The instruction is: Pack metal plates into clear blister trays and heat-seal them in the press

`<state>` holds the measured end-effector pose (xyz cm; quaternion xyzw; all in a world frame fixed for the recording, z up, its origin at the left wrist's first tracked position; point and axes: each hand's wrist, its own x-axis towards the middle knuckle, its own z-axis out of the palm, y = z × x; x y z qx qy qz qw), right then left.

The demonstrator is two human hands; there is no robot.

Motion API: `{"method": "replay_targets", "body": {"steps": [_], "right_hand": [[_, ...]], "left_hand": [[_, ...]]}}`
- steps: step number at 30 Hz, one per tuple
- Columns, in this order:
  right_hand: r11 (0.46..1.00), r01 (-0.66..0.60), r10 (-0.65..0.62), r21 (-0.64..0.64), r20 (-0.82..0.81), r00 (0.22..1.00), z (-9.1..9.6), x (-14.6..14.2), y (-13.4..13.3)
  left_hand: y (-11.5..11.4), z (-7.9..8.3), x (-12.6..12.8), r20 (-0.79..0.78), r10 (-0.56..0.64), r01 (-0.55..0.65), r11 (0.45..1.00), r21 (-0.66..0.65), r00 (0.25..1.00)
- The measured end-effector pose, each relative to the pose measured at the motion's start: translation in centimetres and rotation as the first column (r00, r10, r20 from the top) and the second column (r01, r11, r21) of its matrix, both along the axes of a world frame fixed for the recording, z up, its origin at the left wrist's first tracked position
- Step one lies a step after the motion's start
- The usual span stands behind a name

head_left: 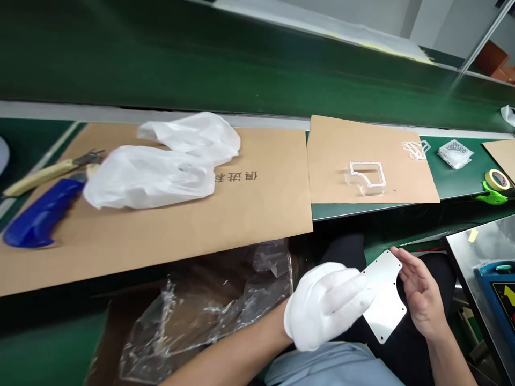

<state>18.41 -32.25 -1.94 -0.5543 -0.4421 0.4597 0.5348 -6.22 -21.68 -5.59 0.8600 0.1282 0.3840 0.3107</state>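
My left hand [328, 306], in a white glove, has its fingers over the left edge of a flat silvery-white plate [384, 300]. The plate has small holes along its rim and a curved cutout on the right side. My bare right hand [421, 292] holds the plate's right edge, with fingertips at the upper corner. The plate is tilted above my lap. On the cardboard in front lies a clear plastic frame [367, 178] with a similar curved notch.
White gloves or bags [161, 169] lie on a cardboard sheet [257, 209], beside a blue-handled tool [44, 214] and pliers [52, 174]. White gaskets [417, 150], a bubble-wrapped packet [455, 154], tape [497, 180] and green scissors [493, 195] lie rightward. A clear plastic bag [213, 305] hangs below the bench.
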Motion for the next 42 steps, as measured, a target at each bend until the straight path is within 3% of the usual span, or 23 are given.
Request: {"method": "replay_targets", "body": {"steps": [3, 6, 11, 14, 16, 20, 23, 25, 28, 30, 32, 36, 39, 42], "right_hand": [[0.984, -0.136, 0.099, -0.115, -0.279, 0.955, 0.2, -0.1, 0.1], [0.968, -0.218, 0.140, -0.124, -0.456, 0.879, 0.7, -0.9, 0.5], [0.953, -0.246, 0.132, -0.179, -0.485, 0.864, 1.1, -1.9, 0.8], [0.965, -0.211, 0.109, -0.155, -0.495, 0.862, 1.3, -1.8, 0.8], [0.976, -0.183, 0.105, -0.115, -0.489, 0.866, 1.4, -1.4, 0.8], [0.991, -0.095, 0.043, -0.090, -0.460, 0.887, 1.5, -0.4, 0.6], [0.993, -0.085, 0.042, -0.087, -0.407, 0.912, 1.2, 0.3, 0.5], [0.987, -0.115, 0.079, -0.108, -0.293, 0.953, 1.2, 0.4, 0.5], [0.975, -0.133, 0.124, -0.176, -0.057, 0.991, 1.6, 0.0, 0.9], [0.967, -0.123, 0.145, -0.223, 0.085, 0.986, 2.1, -0.5, 1.3], [0.961, -0.115, 0.164, -0.251, 0.181, 0.970, 2.7, -0.9, 1.7], [0.963, -0.160, 0.213, -0.215, 0.253, 0.944, 3.4, -0.8, 2.1], [0.956, -0.222, 0.266, -0.191, 0.250, 0.931, 3.8, -0.3, 2.4], [0.957, -0.226, 0.269, -0.181, 0.266, 0.926, 4.0, 0.1, 2.8]], "left_hand": [[-0.3, 0.0, 0.4, 0.005, -0.026, 0.026, 0.999, -0.032, 1.000], [-0.4, 0.9, 0.9, -0.021, -0.066, 0.065, 0.997, -0.040, 0.998], [-0.3, 3.1, 1.2, -0.125, -0.101, 0.118, 0.984, 0.135, 0.987], [-0.2, 3.8, 2.1, -0.029, -0.034, 0.040, 0.958, 0.283, 0.999], [-0.2, 3.9, 2.9, -0.013, 0.033, -0.028, 0.960, 0.277, 0.999], [-0.5, 3.3, 3.5, 0.012, 0.228, -0.227, 0.960, 0.161, 0.974], [-0.6, 3.1, 3.3, 0.053, 0.312, -0.312, 0.950, -0.019, 0.949], [-0.6, 3.4, 3.3, 0.043, 0.262, -0.256, 0.959, -0.118, 0.964], [-0.1, 4.0, 3.7, 0.017, 0.092, -0.089, 0.985, -0.146, 0.996], [0.3, 4.1, 4.0, 0.008, 0.004, -0.003, 0.985, -0.171, 1.000], [0.6, 3.8, 4.0, 0.040, -0.009, 0.018, 0.974, -0.227, 0.999], [1.0, 2.6, 3.2, 0.156, 0.102, -0.038, 0.930, -0.366, 0.982], [1.1, 1.9, 2.7, 0.244, 0.263, -0.115, 0.863, -0.492, 0.933], [1.1, 1.3, 2.6, 0.321, 0.350, -0.107, 0.805, -0.584, 0.880]]}}
